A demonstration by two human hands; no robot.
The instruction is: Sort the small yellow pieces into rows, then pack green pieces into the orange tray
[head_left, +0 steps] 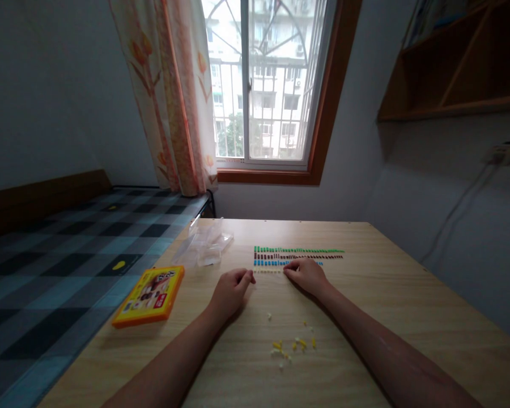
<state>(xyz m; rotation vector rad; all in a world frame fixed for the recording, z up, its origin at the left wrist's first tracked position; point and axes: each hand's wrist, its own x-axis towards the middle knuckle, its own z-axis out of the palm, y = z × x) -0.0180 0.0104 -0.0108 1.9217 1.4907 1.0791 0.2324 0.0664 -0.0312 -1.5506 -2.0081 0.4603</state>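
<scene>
My left hand [233, 288] rests on the table with its fingers curled in, its fingertips beside the left end of a row of tiny cream building bricks [267, 271]. What those fingers hold, if anything, is hidden. At the row's other end, my right hand [308, 275] pinches at a small cream brick, mostly covered by the fingertips. Behind the cream row run parallel lines of blue bricks [267, 263], brown bricks [272, 256] and green bricks [280, 250]. My right hand covers part of the blue line. Loose yellow bricks [302, 344] and white bricks [275, 352] lie scattered nearer to me.
An orange-yellow box [153, 296] with a printed cover lies at the table's left edge. Behind it stand clear plastic trays [208, 243]. The wooden table [391, 317] meets a bed with a checked cover [89, 243] on the left. A window is ahead.
</scene>
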